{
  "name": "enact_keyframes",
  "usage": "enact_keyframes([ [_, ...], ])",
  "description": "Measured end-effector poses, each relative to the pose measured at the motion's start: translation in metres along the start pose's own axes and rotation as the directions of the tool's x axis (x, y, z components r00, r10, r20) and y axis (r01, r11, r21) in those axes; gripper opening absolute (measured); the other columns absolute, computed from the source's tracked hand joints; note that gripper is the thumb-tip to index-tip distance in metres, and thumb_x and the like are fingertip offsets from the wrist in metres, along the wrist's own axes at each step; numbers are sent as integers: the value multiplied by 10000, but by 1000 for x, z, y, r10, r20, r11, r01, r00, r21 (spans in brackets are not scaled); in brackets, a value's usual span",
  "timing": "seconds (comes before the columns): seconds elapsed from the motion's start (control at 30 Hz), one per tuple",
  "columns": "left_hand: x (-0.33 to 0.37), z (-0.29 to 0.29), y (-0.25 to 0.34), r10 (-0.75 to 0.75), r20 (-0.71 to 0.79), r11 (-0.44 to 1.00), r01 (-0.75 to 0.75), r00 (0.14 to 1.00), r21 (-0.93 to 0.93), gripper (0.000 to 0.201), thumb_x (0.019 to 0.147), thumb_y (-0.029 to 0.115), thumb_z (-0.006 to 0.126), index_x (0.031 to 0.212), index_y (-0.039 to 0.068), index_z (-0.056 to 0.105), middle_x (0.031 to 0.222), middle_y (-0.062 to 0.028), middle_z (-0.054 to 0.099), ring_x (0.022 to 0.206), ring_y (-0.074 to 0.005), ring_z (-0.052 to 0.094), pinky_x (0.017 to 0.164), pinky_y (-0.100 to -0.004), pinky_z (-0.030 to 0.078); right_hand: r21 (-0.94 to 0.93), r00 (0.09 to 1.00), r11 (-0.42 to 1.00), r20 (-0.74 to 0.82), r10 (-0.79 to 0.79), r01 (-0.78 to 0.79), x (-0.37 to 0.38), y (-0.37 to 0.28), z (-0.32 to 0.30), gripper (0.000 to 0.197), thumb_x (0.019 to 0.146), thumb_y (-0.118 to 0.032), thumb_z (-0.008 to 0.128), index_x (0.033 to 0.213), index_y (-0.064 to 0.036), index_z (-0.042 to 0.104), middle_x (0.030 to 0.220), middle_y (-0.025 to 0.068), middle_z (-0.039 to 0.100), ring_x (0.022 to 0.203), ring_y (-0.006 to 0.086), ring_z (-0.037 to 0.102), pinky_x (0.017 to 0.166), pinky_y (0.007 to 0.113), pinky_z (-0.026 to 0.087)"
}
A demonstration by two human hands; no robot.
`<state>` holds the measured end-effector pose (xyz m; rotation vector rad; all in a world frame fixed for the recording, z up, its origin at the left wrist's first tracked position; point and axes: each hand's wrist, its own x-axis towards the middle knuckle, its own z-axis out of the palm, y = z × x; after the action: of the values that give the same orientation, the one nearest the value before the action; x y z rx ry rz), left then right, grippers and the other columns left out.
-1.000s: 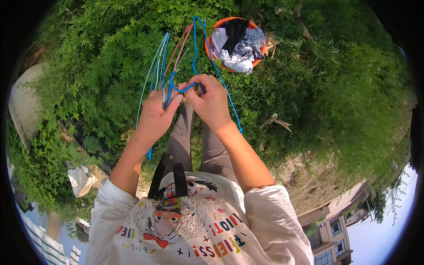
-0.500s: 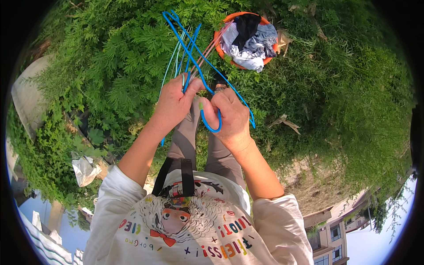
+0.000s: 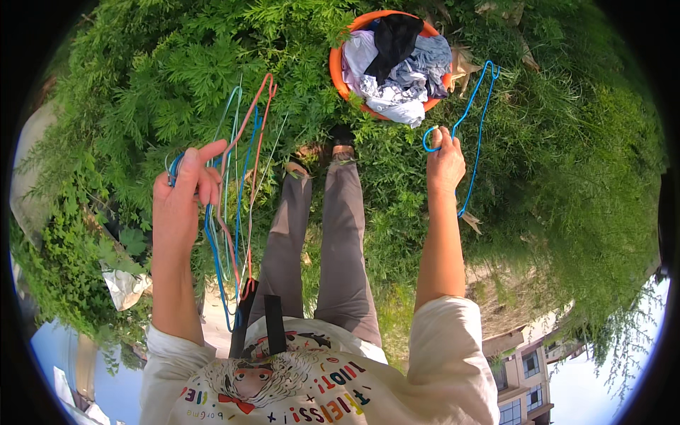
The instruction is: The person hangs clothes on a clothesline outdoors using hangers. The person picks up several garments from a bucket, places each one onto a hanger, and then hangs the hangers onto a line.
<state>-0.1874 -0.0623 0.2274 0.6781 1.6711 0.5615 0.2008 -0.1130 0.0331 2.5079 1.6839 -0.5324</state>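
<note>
At the left, my left hand [image 3: 185,185] holds a bunch of several wire clothes hangers [image 3: 253,152] in blue, pale green and pink; their hooks sit at the fingers and the frames hang to the right of the hand. My right hand [image 3: 445,164], stretched out to the right, is closed on a single blue clothes hanger [image 3: 479,142] near its hook. That hanger stands nearly upright in view, apart from the bunch. Between the hands and farther off is an orange basin [image 3: 337,65] full of crumpled clothes [image 3: 397,74] in white, grey, lilac and black.
Dense green plants [image 3: 191,49] surround me. My legs in grey trousers [image 3: 340,241] stand among them. A pale crumpled sheet [image 3: 126,287] lies at the left, dry leaves [image 3: 462,69] beside the basin. A building [image 3: 524,375] shows at the lower right.
My hands have moved apart. The right one has carried one blue hanger off to the right, while the left has gone left with the other hangers.
</note>
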Motion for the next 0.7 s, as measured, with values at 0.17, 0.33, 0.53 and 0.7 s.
enact_keyframes([
  [0.17,9,-9,-18,-151,-42,988,152,988,38,466,969,342,517,1141,-80,613,571,8,493,522,-75,404,535,-227,325,-177,957,981,288,-28,82,48,3,94,688,792,-440,690,1393,-244,418,1426,5,458,942,307,660,724,450,539],
  [0.33,6,-31,-33,-211,21,974,212,977,-74,514,946,385,548,1173,-74,597,725,-91,648,571,-114,535,606,-266,423,-178,944,984,325,61,-2,74,-11,125,669,743,-302,762,1333,-222,456,1288,94,464,911,355,653,729,473,533],
  [0.53,-16,-55,-12,-167,292,986,162,942,40,474,966,390,506,1091,-39,664,873,-118,680,712,-181,601,735,-319,470,-92,955,976,241,-171,198,25,-25,80,304,741,-174,709,1026,-147,605,1097,112,525,789,395,642,649,502,524],
  [0.7,-45,-56,24,-144,180,989,137,973,51,433,986,321,483,1164,-50,619,862,-85,673,699,-124,567,686,-269,444,44,966,968,65,-249,247,-34,-30,-14,303,737,-68,652,1034,-114,618,1019,113,547,760,360,640,625,464,528],
])
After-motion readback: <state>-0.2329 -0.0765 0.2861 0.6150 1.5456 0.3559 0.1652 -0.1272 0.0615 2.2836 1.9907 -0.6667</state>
